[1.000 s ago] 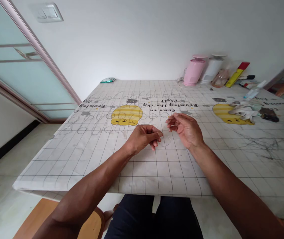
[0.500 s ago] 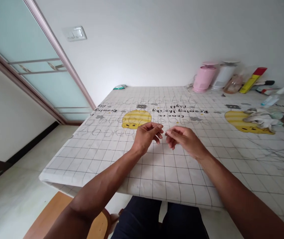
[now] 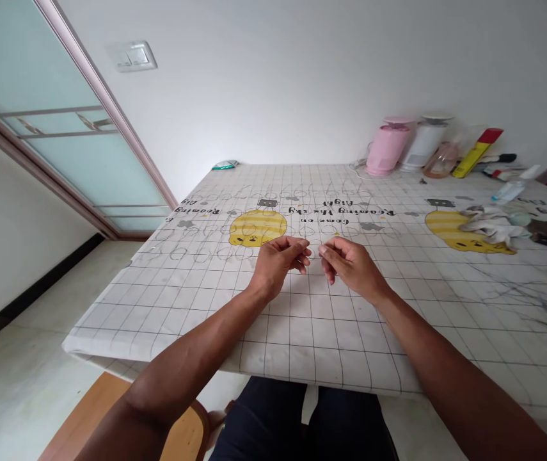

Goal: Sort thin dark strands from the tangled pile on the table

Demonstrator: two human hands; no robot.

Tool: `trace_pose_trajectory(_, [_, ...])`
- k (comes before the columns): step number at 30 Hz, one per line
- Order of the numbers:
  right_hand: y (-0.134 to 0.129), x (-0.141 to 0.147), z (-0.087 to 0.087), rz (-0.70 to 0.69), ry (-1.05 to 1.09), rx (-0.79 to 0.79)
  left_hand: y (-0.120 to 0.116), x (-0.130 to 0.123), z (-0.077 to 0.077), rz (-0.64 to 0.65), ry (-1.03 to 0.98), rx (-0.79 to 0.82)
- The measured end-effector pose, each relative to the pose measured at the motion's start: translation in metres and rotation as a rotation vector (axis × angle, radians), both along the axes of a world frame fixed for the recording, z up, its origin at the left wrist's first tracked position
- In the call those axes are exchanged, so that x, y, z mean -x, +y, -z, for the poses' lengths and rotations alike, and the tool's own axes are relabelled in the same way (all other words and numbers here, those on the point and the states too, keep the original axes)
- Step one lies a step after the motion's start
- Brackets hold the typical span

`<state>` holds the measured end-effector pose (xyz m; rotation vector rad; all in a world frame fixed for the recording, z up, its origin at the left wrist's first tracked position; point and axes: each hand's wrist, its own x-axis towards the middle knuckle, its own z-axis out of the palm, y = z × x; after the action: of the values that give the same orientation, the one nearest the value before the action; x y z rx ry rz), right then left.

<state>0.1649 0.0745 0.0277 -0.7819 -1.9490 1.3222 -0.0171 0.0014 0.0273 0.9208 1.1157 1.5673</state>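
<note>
One checked tablecloth, one pink canister behind; one left hand, one right hand, each grip pinched narrow, contents unclear.

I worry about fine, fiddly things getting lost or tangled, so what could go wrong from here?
The left hand and right hand are both pinched; anything between them is too fine to make out, so it might slip away unnoticed. The thin loops lie close together on the tablecloth, so a stray touch could disarrange them. The loose strands farther right cross one another and could tangle if brushed.
</note>
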Motion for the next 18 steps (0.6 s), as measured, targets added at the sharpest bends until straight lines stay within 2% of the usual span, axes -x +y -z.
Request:
trace_pose_trajectory(3, [0.002, -0.004, -0.001, 0.017, 0.002, -0.049, -0.001, 0.000, 0.000, 0.002, 0.036, 0.007])
trace_pose_trajectory(7, [0.004, -0.009, -0.001, 0.058, -0.133, -0.261, 0.000, 0.000, 0.001, -0.007, 0.112, 0.049])
trace_pose_trajectory(9, [0.008, -0.012, 0.000, 0.083, -0.171, -0.294, 0.000, 0.000, 0.001, -0.052, 0.170, 0.070])
trace_pose_trajectory(14, [0.027, -0.021, 0.003, 0.153, -0.166, -0.107, 0.000, 0.001, -0.003, -0.232, 0.269, 0.017])
trace_pose_trajectory(18, [0.044, -0.032, 0.004, 0.178, -0.208, 0.031, -0.003, 0.001, -0.004, -0.287, 0.315, -0.080])
